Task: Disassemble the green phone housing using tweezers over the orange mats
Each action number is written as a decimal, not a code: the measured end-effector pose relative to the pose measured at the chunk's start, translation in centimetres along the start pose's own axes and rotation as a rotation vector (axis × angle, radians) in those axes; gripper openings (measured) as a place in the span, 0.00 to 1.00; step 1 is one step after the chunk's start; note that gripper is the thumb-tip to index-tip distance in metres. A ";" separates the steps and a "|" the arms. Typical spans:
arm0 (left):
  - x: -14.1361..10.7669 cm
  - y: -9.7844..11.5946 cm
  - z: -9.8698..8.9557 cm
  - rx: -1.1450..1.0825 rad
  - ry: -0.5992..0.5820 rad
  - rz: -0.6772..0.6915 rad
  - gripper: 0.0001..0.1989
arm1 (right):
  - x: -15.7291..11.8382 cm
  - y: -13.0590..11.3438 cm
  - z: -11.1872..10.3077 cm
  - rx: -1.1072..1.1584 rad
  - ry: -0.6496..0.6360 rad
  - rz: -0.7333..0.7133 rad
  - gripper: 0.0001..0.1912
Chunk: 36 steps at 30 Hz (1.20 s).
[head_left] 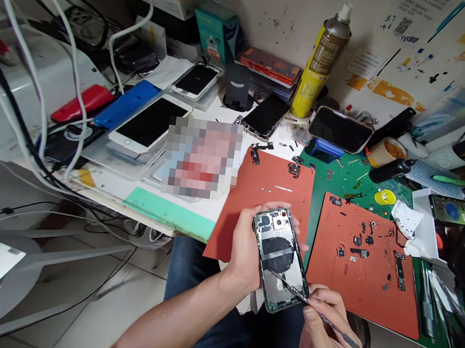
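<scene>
- Head view: from my remote seat I watch two bare hands at work just in front of a cluttered bench edge.
- Left hand [243, 255]: fingers curled behind an opened phone housing [292, 284], thumb side along its near-left edge, fingertips showing past the far edge. I read this as a firm hold.
- Housing location: above the person's lap, tilted, interior facing up, overlapping the near part of the left red mat [252, 183] in my picture. Inside I note a dark rounded pad [277, 247] crossed by a grey band.
- Right hand [329, 335]: thumb and fingers pinched narrow on a slim metal tool [330, 324]; its thin end reaches over the housing's lower interior. I cannot tell whether the tip touches.
- Right red mat [371, 295]: small dark parts scattered over it, a long narrow component [400, 270] near its right side.
- Behind the mats I log a yellow spray can [320, 66], standing upright, and a dark-screened phone [341, 130] propped on a blue stand [323, 150].
- Farther left: a white phone [149, 123] lying screen up.
</scene>
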State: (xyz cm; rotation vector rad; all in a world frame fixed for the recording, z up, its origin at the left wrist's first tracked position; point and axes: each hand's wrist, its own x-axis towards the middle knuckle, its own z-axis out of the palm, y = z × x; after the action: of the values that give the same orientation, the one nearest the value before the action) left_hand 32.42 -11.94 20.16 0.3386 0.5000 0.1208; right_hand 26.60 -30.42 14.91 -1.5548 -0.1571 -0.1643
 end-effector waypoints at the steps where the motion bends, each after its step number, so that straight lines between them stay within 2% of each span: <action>1: 0.0 0.0 0.0 -0.005 -0.002 0.002 0.21 | 0.0 0.0 0.1 -0.007 0.005 -0.008 0.07; 10: 0.0 -0.4 0.0 -0.033 0.025 0.050 0.21 | -1.2 0.8 0.9 -0.094 0.058 -0.116 0.10; 16: 0.0 -0.3 0.1 -0.050 0.040 0.076 0.21 | -1.4 0.4 2.0 -0.099 0.128 -0.140 0.09; 23: 0.0 -0.4 0.1 -0.046 0.037 0.091 0.21 | -1.1 0.3 2.0 -0.085 0.116 -0.159 0.08; 29: -0.1 -0.7 -0.3 -0.047 -0.020 0.108 0.24 | -1.0 0.4 2.4 -0.078 0.190 -0.247 0.06; 36: 0.1 -0.9 -0.9 -0.078 -0.057 0.128 0.24 | -1.4 0.6 3.2 -0.059 0.221 -0.230 0.07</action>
State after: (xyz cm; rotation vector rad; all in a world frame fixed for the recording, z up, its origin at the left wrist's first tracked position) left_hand 32.13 -12.51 19.09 0.2966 0.4156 0.2531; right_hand 25.41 -27.21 14.04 -1.5626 -0.1573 -0.5235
